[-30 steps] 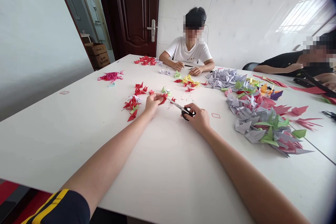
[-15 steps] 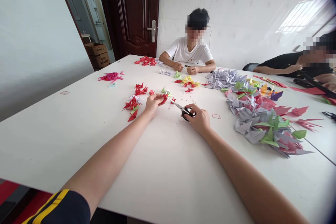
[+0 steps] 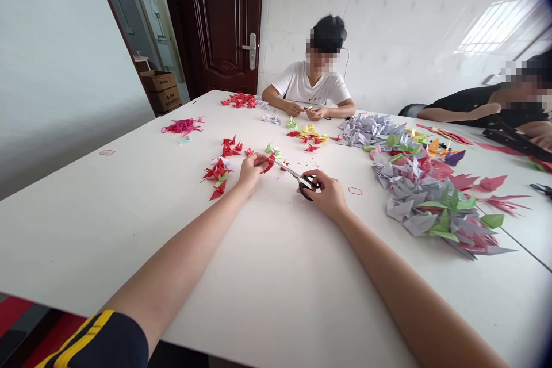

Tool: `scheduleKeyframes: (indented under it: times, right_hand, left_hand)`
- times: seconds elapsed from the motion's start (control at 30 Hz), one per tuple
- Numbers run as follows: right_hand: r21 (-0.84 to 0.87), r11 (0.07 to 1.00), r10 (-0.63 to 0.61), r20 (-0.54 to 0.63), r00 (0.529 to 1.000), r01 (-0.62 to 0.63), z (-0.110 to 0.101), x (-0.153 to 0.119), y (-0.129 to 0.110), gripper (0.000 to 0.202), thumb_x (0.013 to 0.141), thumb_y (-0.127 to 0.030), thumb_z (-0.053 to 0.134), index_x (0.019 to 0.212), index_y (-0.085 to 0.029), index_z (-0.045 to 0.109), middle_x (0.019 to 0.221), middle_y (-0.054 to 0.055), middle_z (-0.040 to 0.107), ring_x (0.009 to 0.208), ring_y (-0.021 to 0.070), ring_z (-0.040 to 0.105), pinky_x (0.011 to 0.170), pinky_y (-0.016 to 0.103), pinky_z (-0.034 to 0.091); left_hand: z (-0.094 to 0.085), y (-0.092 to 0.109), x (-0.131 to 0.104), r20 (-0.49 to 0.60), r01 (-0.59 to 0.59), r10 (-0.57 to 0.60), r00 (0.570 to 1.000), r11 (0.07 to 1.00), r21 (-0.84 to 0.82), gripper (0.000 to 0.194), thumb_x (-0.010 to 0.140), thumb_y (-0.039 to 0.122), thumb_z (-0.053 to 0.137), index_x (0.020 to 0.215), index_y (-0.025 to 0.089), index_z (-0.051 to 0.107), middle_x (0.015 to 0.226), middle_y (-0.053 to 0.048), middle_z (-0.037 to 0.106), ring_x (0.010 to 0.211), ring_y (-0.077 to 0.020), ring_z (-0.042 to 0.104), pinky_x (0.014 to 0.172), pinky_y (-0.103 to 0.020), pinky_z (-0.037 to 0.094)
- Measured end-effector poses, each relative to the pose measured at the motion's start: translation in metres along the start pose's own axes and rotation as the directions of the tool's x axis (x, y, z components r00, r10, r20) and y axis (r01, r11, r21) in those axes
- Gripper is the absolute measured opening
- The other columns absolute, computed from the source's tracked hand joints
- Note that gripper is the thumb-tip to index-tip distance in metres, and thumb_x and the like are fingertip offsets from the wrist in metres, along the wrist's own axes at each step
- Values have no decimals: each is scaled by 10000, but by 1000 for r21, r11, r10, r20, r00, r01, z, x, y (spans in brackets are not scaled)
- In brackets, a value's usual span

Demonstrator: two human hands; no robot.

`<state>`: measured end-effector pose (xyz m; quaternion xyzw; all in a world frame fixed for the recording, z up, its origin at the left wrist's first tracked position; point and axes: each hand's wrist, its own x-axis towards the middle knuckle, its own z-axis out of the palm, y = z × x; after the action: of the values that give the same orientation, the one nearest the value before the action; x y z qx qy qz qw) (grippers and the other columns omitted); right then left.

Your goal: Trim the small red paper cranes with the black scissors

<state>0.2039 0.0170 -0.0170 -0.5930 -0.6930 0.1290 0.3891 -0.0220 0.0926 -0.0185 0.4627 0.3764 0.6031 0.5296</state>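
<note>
Between the fingertips of my left hand (image 3: 253,170) is a red paper crane (image 3: 269,163), held just above the table. My right hand (image 3: 326,194) grips black-handled scissors (image 3: 297,175), fingers through the loops. The blades point left, and their tips reach the crane's edge; whether they touch the paper I cannot tell. Small paper scraps lie on the table around the blades. Beside my left hand rests a cluster of red cranes (image 3: 217,171) with a few white and green ones. Just beyond the held crane is a green and white crane (image 3: 272,150).
A long heap of grey, pink and green cranes (image 3: 414,184) covers the table's right side. A pink string bundle (image 3: 183,126) lies at the left. Across the white table (image 3: 107,213) a person in a white shirt (image 3: 310,83) handles something small; another person (image 3: 478,106) sits at right.
The scissor handles have spread wider apart. My left hand has tilted the red crane slightly, so more of it shows. Across the table, the other person's hands have come closer together.
</note>
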Motion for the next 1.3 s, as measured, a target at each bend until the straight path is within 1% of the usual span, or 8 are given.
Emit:
scheduleKeyframes:
  times: [0.13, 0.23, 0.33, 0.57, 0.8, 1.03, 1.3]
  right_hand:
    - [26, 1000, 15, 23, 1000, -16, -1, 0, 1, 356, 711, -420, 686, 1036, -274, 691, 678, -41, 572, 569, 131, 458, 574, 260, 333]
    - [17, 999, 31, 56, 998, -32, -1, 0, 1, 330, 713, -401, 677, 1018, -276, 695, 676, -42, 597, 563, 131, 469, 574, 257, 342]
    - [8, 999, 38, 70, 997, -38, -1, 0, 1, 314, 708, -387, 675, 1001, -276, 698, 679, -38, 622, 568, 137, 491, 571, 255, 350]
    - [-5, 999, 35, 50, 998, -34, 0, 0, 1, 316, 691, -386, 684, 987, -279, 712, 679, -40, 629, 571, 135, 492, 579, 256, 350]
    - [-9, 1000, 12, 32, 999, -12, 1, -1, 2, 323, 685, -390, 679, 984, -276, 722, 686, -35, 620, 561, 129, 478, 582, 257, 358]
    - [-18, 1000, 6, 36, 999, -5, -1, -2, -1, 320, 692, -406, 674, 983, -282, 722, 692, -30, 617, 549, 126, 456, 580, 255, 356]
    - [-26, 1000, -6, 54, 998, 7, 0, -1, 0, 303, 700, -383, 670, 985, -290, 718, 712, -33, 636, 556, 128, 469, 587, 257, 365]
  left_hand:
    - [-1, 0, 0, 11, -34, 33, 999, 999, 23, 171, 616, 132, 714, 758, 169, 627, 749, -13, 665, 744, -142, 613, 700, -263, 448]
    - [-1, 1, 0, 23, -52, 51, 998, 998, 33, 168, 615, 121, 702, 758, 173, 629, 742, -12, 652, 747, -147, 611, 719, -275, 458]
    - [0, 3, -2, 12, -62, 62, 998, 997, 50, 164, 619, 103, 681, 759, 174, 631, 750, -14, 652, 765, -150, 610, 748, -280, 462]
    - [0, 4, -2, -25, -77, 78, 997, 995, 59, 165, 625, 74, 646, 754, 172, 614, 763, -11, 649, 786, -145, 611, 766, -271, 457]
    - [0, 2, 0, -44, -77, 78, 996, 997, 29, 181, 622, 50, 639, 757, 167, 607, 755, -3, 642, 782, -136, 613, 773, -267, 457]
    - [0, 1, 1, -45, -80, 82, 996, 996, 48, 184, 616, 49, 637, 752, 169, 608, 757, -7, 639, 781, -136, 610, 775, -270, 462]
    - [0, 0, 1, -31, -83, 85, 996, 996, 40, 181, 607, 57, 642, 746, 170, 610, 755, -3, 639, 766, -137, 612, 765, -272, 470]
